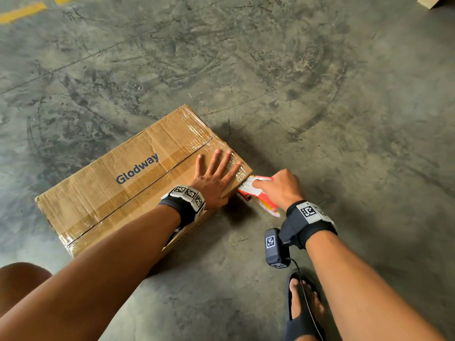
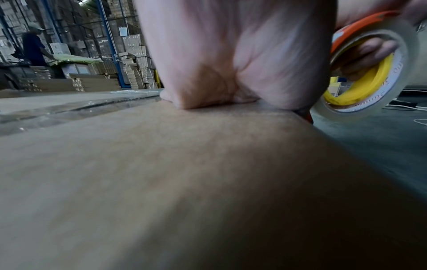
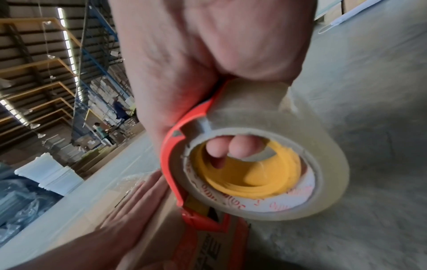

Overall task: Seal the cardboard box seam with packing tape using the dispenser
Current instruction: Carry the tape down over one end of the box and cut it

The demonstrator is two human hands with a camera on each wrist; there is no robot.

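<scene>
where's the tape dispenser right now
In the head view the tape dispenser is in the right hand, pressed against the near right end of the cardboard box, just right of the left hand flat on top.

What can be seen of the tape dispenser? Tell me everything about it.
The tape dispenser is a handheld orange-red plastic frame carrying a roll of clear packing tape on a yellow hub with a white, red-lettered core. The right hand grips it, fingers reaching through the hub. It sits at the right end of the cardboard box, its front edge against the box's top corner and end face, beside the left hand pressed flat on the box top. Its blade is not visible.
</scene>
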